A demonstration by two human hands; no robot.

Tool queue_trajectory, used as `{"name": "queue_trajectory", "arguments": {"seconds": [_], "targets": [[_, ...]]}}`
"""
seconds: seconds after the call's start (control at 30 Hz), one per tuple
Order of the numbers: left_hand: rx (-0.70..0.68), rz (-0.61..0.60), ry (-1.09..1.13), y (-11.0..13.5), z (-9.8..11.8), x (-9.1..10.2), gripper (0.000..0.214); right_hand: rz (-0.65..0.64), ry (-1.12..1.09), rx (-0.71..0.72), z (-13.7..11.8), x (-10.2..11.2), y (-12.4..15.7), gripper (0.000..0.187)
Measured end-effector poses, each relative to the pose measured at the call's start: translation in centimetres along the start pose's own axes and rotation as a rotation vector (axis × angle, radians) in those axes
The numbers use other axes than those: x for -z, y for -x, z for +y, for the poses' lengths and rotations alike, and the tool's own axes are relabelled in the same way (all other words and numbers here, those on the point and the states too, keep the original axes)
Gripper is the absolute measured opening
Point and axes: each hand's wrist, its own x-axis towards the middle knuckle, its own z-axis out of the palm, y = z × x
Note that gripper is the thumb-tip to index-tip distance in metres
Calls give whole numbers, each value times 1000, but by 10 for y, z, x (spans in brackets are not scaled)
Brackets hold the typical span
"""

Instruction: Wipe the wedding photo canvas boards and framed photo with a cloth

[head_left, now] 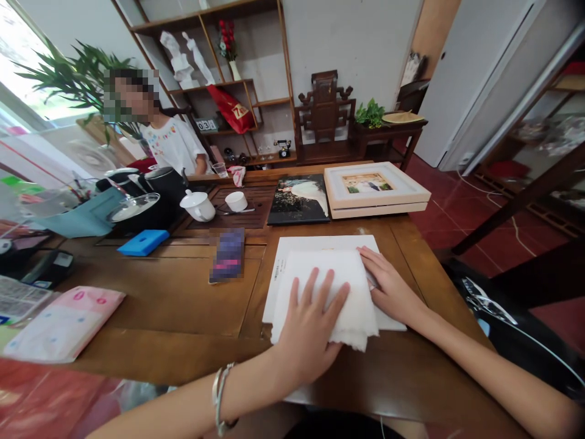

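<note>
A folded white sheet (311, 268), soft with a ragged lower edge, lies over a flat white box (388, 322) on the wooden table. It looks like packing foam or paper; I cannot tell which. My left hand (308, 329) rests flat on the sheet, fingers spread. At the sheet's right edge, my right hand (388, 283) lies with its fingers stretched out, touching the edge; part of its thumb side is hard to see. A barcode shows near the box's left side.
Behind the box are a dark photo panel (299, 200) and a pale framed picture (377, 189). To the left lie a blurred-out purple object (228, 255), a blue block (143, 242) and a pink-white packet (66, 323). A white lidded cup (198, 206) stands farther back. Across the table is a person (171, 146).
</note>
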Motion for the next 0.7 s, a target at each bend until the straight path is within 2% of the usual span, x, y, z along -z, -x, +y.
{"name": "queue_trajectory", "arguments": {"seconds": [0.23, 0.37, 0.43, 0.5, 0.7], "targets": [[116, 10, -18, -71, -27, 2, 77, 25, -5, -21, -2, -1, -3, 47], [71, -4, -24, -96, -34, 4, 71, 34, -28, -39, -5, 2, -7, 41], [58, 1, -38, -94, -30, 4, 67, 38, -44, -33, -5, 2, -7, 43], [57, 24, -74, -82, -20, 4, 67, 35, -64, -22, -4, 2, -7, 48], [-30, 107, -248, -17, 37, 5, 77, 31, -108, -22, 3, 1, -2, 50]]}}
